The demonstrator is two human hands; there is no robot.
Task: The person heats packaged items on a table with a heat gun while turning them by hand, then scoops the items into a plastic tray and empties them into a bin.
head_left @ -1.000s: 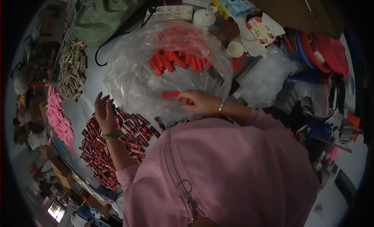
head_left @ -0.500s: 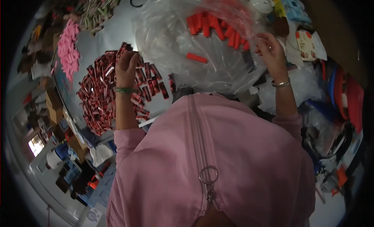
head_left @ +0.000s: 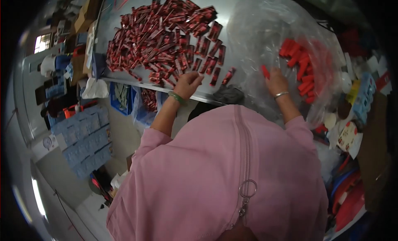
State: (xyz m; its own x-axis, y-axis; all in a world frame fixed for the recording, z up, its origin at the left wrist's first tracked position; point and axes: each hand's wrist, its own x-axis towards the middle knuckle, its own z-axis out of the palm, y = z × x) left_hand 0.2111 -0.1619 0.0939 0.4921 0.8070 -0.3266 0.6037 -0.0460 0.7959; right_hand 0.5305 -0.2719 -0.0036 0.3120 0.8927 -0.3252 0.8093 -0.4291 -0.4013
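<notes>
Red tube point(head_left: 265, 71) handling seems in hand: right hand point(head_left: 277, 81) pinches it; left hand point(head_left: 188, 84) curls, hold unclear. Next move calls for steady fingers.

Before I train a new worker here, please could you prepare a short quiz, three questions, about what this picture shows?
1. Fill in: The small piece at the fingertips of the right hand is coloured ____.
2. True or false: In the picture, the clear plastic bag lies to the right of the pile of dark-red wrapped pieces.
3. Which hand has the green bangle on its wrist? A) the right hand; B) the left hand; C) neither hand.

Key: 1 red; 2 true; 3 B.
</notes>
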